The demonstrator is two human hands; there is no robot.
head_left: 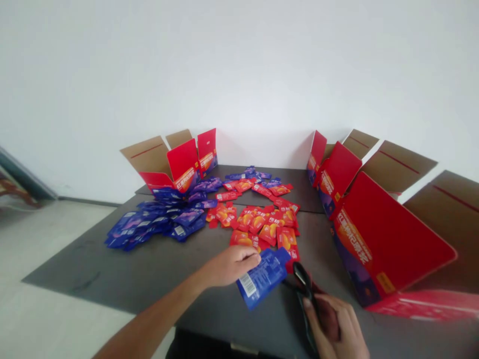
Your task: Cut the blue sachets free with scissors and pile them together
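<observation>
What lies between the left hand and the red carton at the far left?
Head view: blue pouches lie on the dark table between the left hand and the carton.

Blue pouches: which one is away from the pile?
The blue pouch gripped in the left hand, barcode side up. It sits apart from the other blue pouches, heaped together further left.

Bright, even light floods the white wall [239, 75], almost washing it out; shadows stay soft and faint across the dark worktop [123, 279]; the shiny packets [258, 219] throw small glints; wide-lens bending stretches the red box [392, 239] at the right edge; fine detail looks soft and smeared throughout the frame.
</observation>
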